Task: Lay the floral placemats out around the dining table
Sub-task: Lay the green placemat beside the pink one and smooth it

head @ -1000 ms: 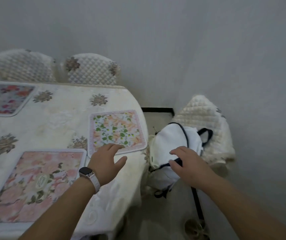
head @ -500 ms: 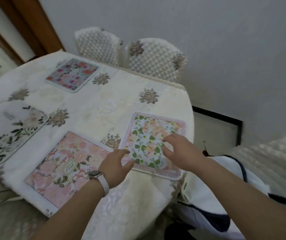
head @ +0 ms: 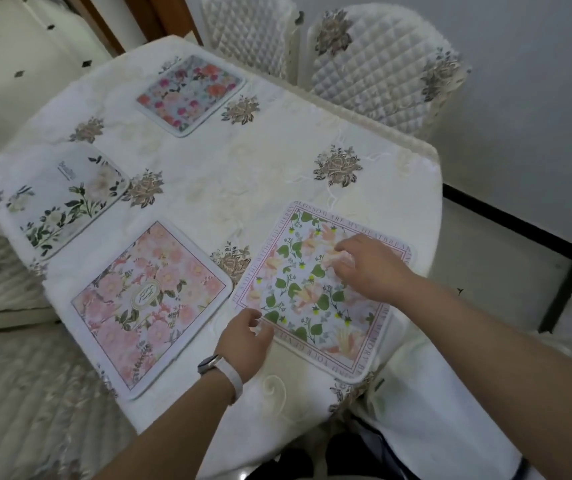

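Note:
Four floral placemats lie on the table's cream embroidered cloth (head: 243, 174). A blue-and-pink mat (head: 191, 93) is at the far side, a white mat with green stems (head: 66, 202) at the left, and a pink rose mat (head: 149, 306) near me. The green-leaf mat (head: 298, 282) sits at the near right corner, slightly overhanging the edge. My left hand (head: 246, 341), with a watch on the wrist, curls its fingers on that mat's near-left edge. My right hand (head: 371, 268) rests on top of the mat, fingers spread and pressing down.
Two quilted white chair backs (head: 250, 26) (head: 381, 64) stand behind the far edge. A white bag with dark straps (head: 433, 427) sits low at the right, beside the table. A ribbed cream chair cover (head: 18, 393) is at the near left.
My right hand came off the white bag and onto the green-leaf mat. My left hand slid to the mat's near-left edge. My view turned left, showing more of the table.

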A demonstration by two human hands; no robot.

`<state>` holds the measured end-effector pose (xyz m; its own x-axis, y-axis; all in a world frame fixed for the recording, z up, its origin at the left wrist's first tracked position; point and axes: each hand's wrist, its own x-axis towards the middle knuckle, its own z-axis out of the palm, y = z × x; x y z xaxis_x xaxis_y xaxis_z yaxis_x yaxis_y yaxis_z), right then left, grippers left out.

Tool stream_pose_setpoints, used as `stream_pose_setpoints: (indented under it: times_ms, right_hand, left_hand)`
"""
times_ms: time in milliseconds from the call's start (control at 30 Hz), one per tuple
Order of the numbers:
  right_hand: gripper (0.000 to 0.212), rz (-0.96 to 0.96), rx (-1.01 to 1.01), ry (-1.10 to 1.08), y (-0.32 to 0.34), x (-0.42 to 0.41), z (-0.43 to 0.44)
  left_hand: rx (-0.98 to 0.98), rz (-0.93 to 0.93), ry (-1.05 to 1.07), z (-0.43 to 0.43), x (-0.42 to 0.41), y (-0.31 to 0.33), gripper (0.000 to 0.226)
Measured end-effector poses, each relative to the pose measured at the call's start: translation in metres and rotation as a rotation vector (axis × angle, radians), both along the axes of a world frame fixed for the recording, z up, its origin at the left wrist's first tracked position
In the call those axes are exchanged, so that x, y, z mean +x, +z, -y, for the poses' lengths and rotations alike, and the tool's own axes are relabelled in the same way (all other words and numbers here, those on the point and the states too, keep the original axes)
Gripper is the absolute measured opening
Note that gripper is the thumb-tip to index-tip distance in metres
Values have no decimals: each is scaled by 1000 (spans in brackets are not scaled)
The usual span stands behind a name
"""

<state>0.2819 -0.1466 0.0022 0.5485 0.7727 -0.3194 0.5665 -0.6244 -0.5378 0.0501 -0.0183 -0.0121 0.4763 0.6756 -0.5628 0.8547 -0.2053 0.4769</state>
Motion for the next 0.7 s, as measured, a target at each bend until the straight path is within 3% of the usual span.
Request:
stream_pose_setpoints:
  times_ms: [133, 400, 700]
  right_hand:
    - [49, 4, -74, 0, -17, 17, -11]
    - [55, 126, -192, -60, -42, 55, -34]
    - [41, 123, -230, -154, -56, 75, -47]
  left_hand:
    - [-118, 23, 308, 15, 1, -13, 32]
    - [-381, 188, 742, 25, 4, -32, 56]
    - [-337, 222, 784, 29, 7, -40, 51]
